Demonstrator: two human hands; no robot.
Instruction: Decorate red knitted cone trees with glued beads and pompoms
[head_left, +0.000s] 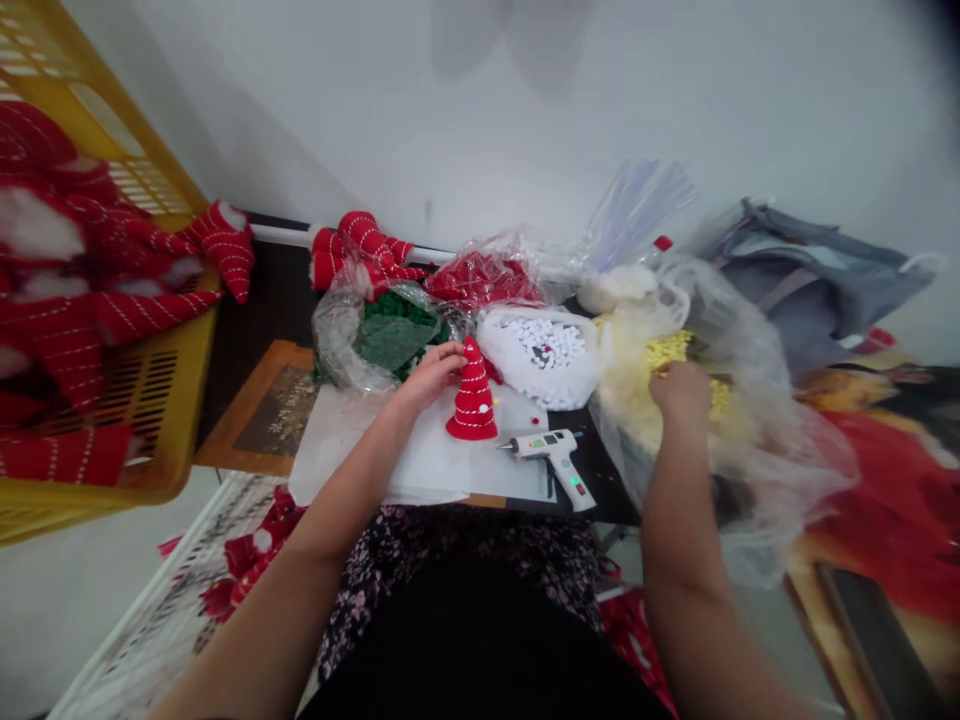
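My left hand (436,372) holds a red cone-shaped hat (474,402) near its tip, thumb and fingers closed on its left side. The hat stands upright on white paper (405,462), with white stitched lines and a white pompom low on its front. My right hand (681,390) reaches down into small yellow pompoms (667,350) in a clear plastic bag (757,350). Its fingers are bent together, and what they hold is hidden. Between the hands lies a white glue gun (551,452), nozzle toward the hat and a green light on its handle.
Behind the paper are bags of green pompoms (397,330), red pieces (487,278) and white pompoms (555,345). More striped red hats (367,245) lie by the wall. A yellow crate (176,400) of striped red items stands left; a grey bag (810,280) sits right.
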